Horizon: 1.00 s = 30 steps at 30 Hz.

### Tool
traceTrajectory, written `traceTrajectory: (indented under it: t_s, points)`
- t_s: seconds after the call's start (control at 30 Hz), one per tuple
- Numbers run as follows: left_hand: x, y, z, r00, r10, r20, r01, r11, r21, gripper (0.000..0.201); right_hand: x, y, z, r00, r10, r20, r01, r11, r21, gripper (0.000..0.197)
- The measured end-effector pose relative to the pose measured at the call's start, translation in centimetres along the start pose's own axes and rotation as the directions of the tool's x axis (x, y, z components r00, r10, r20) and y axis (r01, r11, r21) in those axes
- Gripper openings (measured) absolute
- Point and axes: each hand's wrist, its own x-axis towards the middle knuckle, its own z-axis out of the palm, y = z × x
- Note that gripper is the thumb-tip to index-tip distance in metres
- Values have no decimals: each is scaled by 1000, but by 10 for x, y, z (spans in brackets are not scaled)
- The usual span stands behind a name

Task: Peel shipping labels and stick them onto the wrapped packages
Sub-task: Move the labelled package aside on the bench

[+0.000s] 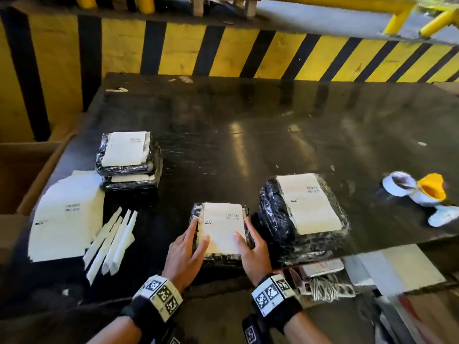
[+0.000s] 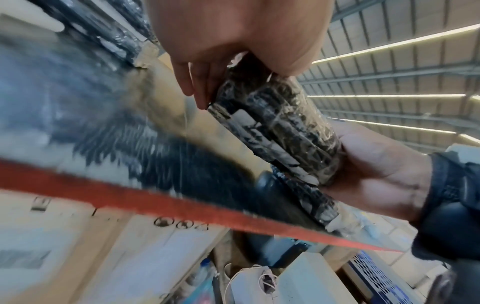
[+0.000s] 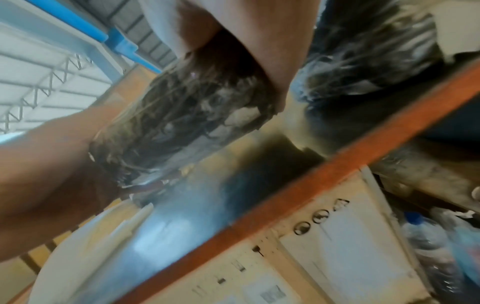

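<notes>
Both hands clasp the middle package (image 1: 221, 232) at the table's (image 1: 248, 135) near edge: left hand (image 1: 185, 254) and right hand (image 1: 253, 249) curl round its sides, thumbs on the label (image 1: 222, 227). Uneven pressure could wrinkle that label, and the slick wrap might slip off the edge.

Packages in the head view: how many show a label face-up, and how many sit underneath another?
Label face-up: 3: left pile's top package, centre package, right package.
Underneath: 1: left pile's lower package.
Total: 4. Cannot tell if the right package hides another.
</notes>
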Motion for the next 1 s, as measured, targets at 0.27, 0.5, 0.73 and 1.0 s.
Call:
traceTrajectory:
  t_s: [0.27, 0.5, 0.73, 1.0]
  points:
    - [-11, -6, 34, 992, -109, 66, 99, 985, 140, 85, 10, 15, -22, 981, 13, 194, 25, 981, -190, 60]
    - [2, -6, 47, 987, -136, 90, 112, 967, 231, 72, 21, 10, -27, 970, -43, 238, 144, 893, -427, 58]
    - [6, -6, 47, 982, -143, 123, 106, 957, 270, 73, 19, 1, -29, 957, -75, 281, 238, 757, -608, 52]
    - [-3, -10, -8, 993, -62, 97, 26, 942, 335, 99, 24, -30, 26, 867, -306, 393, 497, 568, -656, 46]
